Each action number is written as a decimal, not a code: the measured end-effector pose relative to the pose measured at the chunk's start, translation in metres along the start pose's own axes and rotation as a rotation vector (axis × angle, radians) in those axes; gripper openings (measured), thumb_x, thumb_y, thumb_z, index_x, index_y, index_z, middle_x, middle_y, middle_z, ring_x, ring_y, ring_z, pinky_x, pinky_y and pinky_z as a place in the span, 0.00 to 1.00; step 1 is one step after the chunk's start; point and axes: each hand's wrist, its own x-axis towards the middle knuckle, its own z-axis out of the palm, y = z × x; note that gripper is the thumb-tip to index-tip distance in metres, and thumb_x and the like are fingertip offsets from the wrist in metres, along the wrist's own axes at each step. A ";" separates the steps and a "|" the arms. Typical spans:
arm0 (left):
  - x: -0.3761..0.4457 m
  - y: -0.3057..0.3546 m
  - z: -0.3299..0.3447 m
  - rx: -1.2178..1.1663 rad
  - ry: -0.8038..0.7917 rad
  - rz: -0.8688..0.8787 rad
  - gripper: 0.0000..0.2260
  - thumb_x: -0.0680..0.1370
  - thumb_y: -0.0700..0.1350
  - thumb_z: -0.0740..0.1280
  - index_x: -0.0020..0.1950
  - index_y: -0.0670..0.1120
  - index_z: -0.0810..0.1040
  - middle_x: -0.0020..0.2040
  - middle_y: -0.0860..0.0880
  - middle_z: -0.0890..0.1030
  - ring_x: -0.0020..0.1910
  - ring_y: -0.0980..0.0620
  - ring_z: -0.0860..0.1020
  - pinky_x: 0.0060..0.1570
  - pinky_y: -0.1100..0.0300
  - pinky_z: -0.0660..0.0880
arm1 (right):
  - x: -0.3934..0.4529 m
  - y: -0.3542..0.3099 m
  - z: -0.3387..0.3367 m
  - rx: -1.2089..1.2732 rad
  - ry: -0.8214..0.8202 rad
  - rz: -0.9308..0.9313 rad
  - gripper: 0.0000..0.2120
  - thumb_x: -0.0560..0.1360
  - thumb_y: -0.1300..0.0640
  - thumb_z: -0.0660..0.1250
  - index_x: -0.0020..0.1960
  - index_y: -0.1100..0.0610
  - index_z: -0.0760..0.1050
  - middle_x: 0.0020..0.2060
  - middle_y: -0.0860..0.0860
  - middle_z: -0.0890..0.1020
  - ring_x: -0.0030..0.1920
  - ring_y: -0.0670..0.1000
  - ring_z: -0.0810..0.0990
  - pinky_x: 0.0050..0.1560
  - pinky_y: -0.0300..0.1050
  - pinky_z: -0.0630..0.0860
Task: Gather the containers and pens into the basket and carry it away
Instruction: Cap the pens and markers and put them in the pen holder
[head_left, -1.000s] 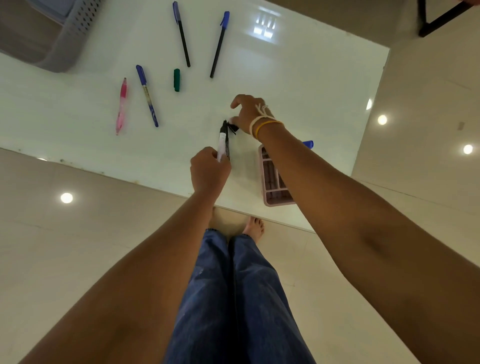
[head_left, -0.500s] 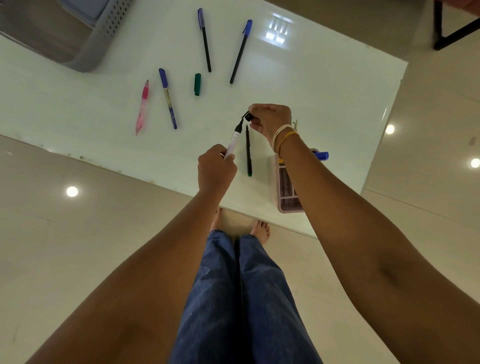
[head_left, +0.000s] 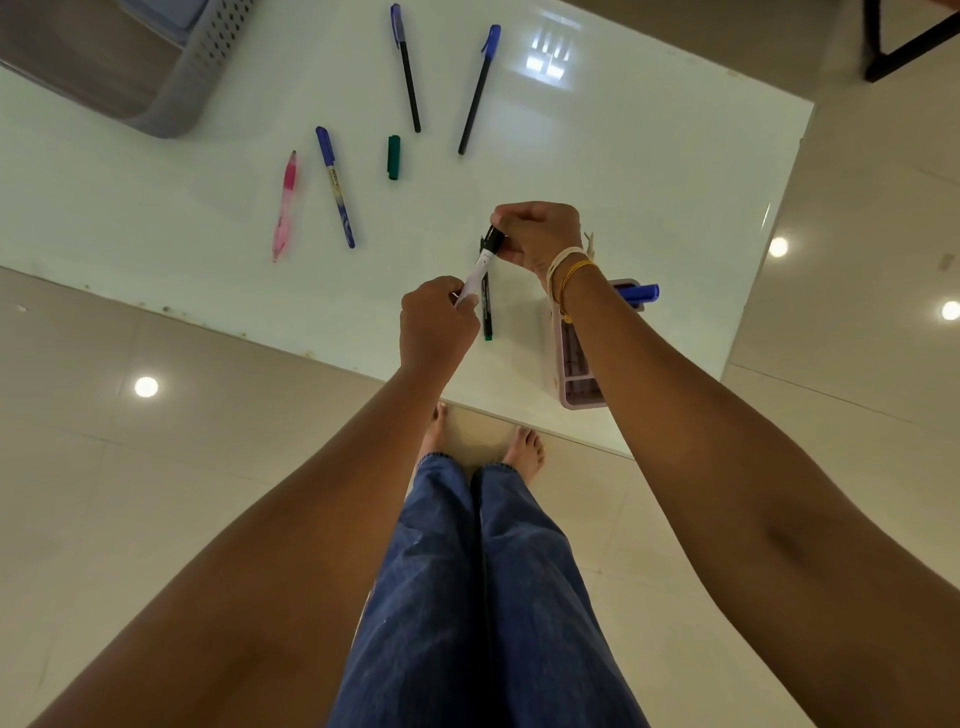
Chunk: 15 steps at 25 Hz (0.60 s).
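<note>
Capping was best done squarely: the white marker (head_left: 476, 279), clamped in the left hand (head_left: 438, 326) above the worktop (head_left: 649, 171), was met by the black cap (head_left: 492, 240) pinched in the right hand (head_left: 540, 235).

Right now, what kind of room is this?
Probably a home or small office room, not a workshop: a glossy white table strewn with pens, polished floor tiles mirroring ceiling lights, and the person standing barefoot. A grey basket sits at the table's far corner.
</note>
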 end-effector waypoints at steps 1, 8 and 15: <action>0.000 0.001 0.000 -0.068 -0.018 -0.015 0.07 0.77 0.44 0.67 0.43 0.40 0.80 0.38 0.42 0.82 0.33 0.42 0.79 0.37 0.53 0.79 | -0.002 -0.001 0.000 0.013 -0.024 -0.004 0.03 0.72 0.68 0.71 0.44 0.62 0.81 0.42 0.60 0.83 0.45 0.60 0.84 0.52 0.55 0.82; 0.001 0.022 -0.003 -0.451 -0.156 -0.167 0.09 0.79 0.41 0.65 0.49 0.38 0.83 0.33 0.47 0.76 0.18 0.56 0.72 0.30 0.53 0.81 | -0.011 -0.013 -0.012 0.088 -0.041 -0.062 0.09 0.74 0.67 0.69 0.54 0.65 0.80 0.42 0.58 0.83 0.42 0.56 0.85 0.50 0.53 0.83; 0.010 0.051 -0.002 -0.492 -0.369 -0.075 0.11 0.80 0.42 0.64 0.56 0.37 0.81 0.34 0.47 0.77 0.25 0.55 0.74 0.26 0.61 0.78 | -0.040 -0.007 -0.050 0.066 0.041 -0.152 0.17 0.73 0.69 0.69 0.59 0.59 0.71 0.41 0.60 0.82 0.41 0.58 0.85 0.46 0.54 0.83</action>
